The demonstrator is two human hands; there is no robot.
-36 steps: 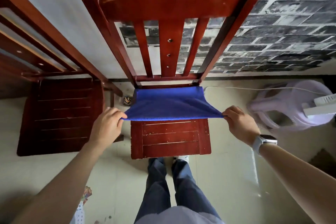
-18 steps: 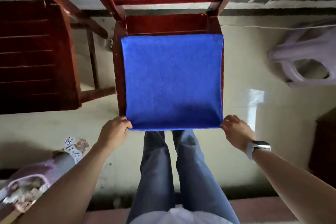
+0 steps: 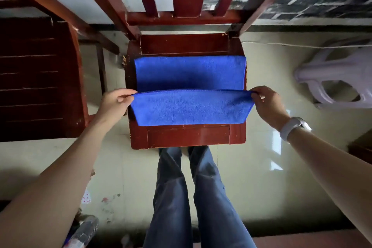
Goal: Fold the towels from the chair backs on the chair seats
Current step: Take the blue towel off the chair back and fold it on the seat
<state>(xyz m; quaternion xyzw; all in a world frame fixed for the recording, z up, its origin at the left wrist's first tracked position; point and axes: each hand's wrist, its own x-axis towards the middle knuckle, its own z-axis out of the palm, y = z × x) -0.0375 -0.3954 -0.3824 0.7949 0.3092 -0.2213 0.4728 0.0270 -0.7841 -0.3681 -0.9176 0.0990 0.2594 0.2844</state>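
A blue towel (image 3: pixel 190 74) lies on the seat of a red-brown wooden chair (image 3: pixel 187 137) right in front of me. Its near half is lifted and doubled back toward the chair back, so the raised edge hangs over the middle of the seat. My left hand (image 3: pixel 114 103) pinches the left corner of that raised edge. My right hand (image 3: pixel 265 102), with a white watch on the wrist, pinches the right corner. The towel's far half rests flat on the seat.
A second dark wooden chair (image 3: pixel 40 78) stands close on the left. A pale plastic stool (image 3: pixel 342 74) lies on the floor at the right, with a cord along the wall. My legs in jeans (image 3: pixel 191 197) stand at the seat's front edge. Litter lies at lower left.
The towel was spread flat over the seat with my hands at its near corners. Both hands have since lifted those corners and carried them toward the chair back, doubling the towel over.
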